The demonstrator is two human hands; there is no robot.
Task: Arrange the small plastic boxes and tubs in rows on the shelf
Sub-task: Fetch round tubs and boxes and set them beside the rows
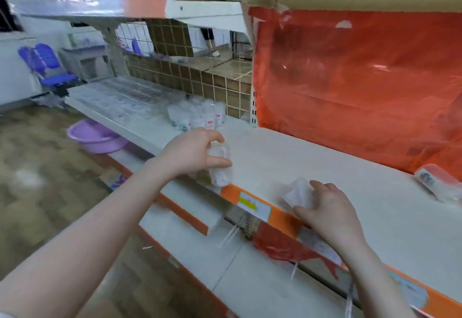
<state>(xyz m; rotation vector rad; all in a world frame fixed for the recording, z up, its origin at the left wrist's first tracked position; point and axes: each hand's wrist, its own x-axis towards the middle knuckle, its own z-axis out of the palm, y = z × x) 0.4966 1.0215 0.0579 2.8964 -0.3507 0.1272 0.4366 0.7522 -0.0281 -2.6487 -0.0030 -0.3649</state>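
Note:
My left hand (191, 151) grips a small clear plastic tub (220, 165) of white contents just above the front edge of the white shelf (287, 157). My right hand (327, 207) holds another small clear plastic box (298, 192) at the shelf's front edge, fingers curled round it. A group of several small tubs (197, 115) with white contents and pink labels stands further back on the left of the shelf. One more tub (436, 182) lies on its side at the far right by the back wall.
A red plastic sheet (362, 87) covers the back of the shelf on the right. An upper shelf (150, 5) hangs overhead. A purple basin (96, 136) sits on the floor to the left, a blue chair (47, 67) behind it. A lower shelf (225, 255) juts out below.

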